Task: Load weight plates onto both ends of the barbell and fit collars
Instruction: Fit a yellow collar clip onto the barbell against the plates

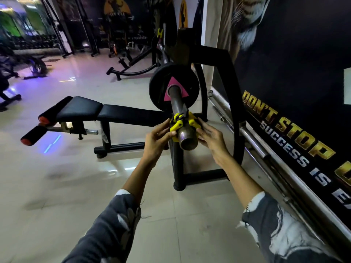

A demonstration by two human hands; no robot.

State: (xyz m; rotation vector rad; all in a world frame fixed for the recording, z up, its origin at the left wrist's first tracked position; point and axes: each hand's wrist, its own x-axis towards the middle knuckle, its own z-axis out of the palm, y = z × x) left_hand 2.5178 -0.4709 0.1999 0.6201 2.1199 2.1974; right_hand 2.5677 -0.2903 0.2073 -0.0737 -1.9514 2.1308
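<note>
Fitting the yellow collar [182, 122] over the barbell [176, 100] sleeve's near tip, left hand [159, 136] pinching one side and right hand [211, 136] curled on the other, the person likely must next slide it against the loaded weight plate [157, 88] and clamp it.

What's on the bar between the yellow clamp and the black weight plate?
Nothing, just bare bar between the clamp and the plate, as the head view shows.

Black padded weight bench [98, 111], left of the fingers [161, 127]; lettered wall banner [296, 141], right; steel bars [254, 142] beneath it; tiled floor [57, 177] below.
</note>
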